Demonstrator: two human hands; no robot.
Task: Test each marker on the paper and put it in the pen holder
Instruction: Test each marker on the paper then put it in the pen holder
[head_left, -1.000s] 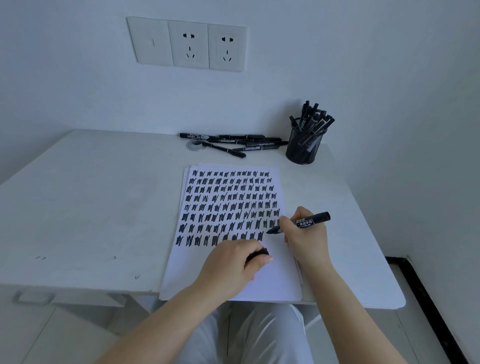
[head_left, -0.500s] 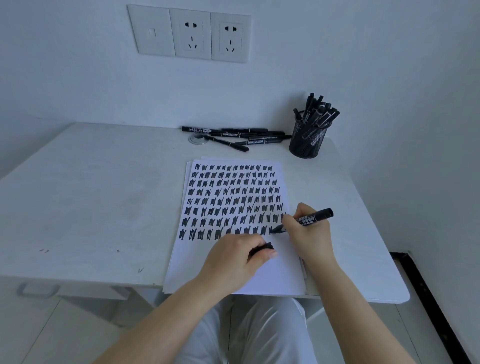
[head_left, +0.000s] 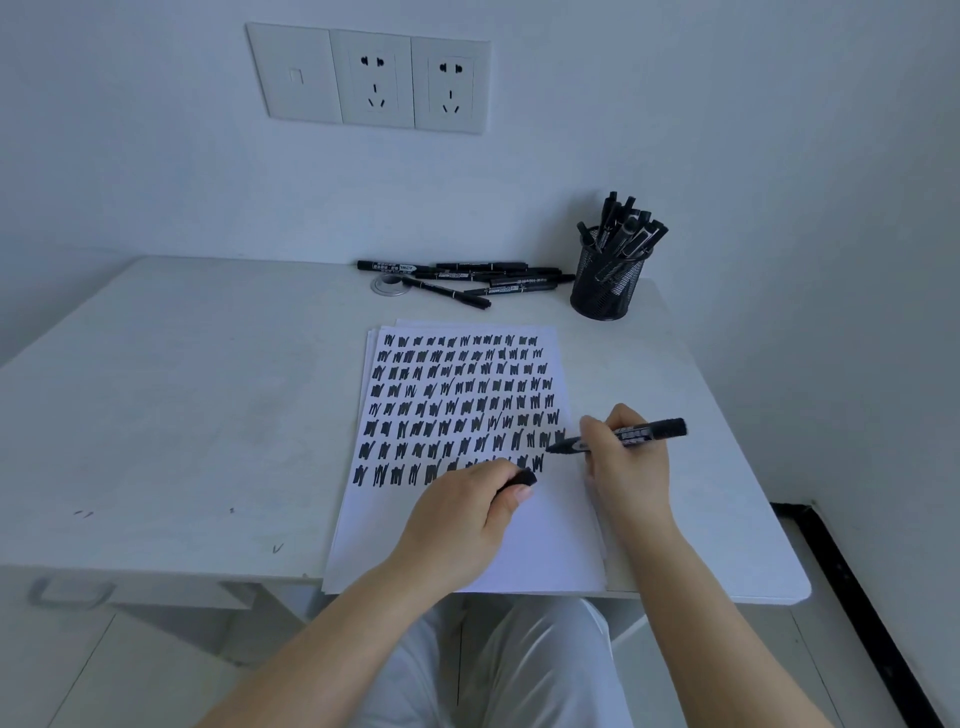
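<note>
A white sheet of paper (head_left: 540, 545) lies on the table, covered with rows of black scribbles. My right hand (head_left: 626, 467) grips an uncapped black marker (head_left: 649, 431), its tip at the right end of the scribble rows near the paper's edge. My left hand (head_left: 467, 514) rests on the paper and pinches the marker's black cap (head_left: 519, 478). A black mesh pen holder (head_left: 602, 286) with several markers in it stands at the back right. Several loose black markers (head_left: 467, 280) lie by the wall to its left.
The white table (head_left: 182, 415) stands against a wall with a switch and two sockets (head_left: 374, 78). A round grey cable grommet (head_left: 389, 286) sits beside the loose markers. The table's right edge is near a side wall; my legs are below the front edge.
The right hand and its marker tip have moved slightly up and right, to the end of the row above. The left hand keeps the cap in the same place.
</note>
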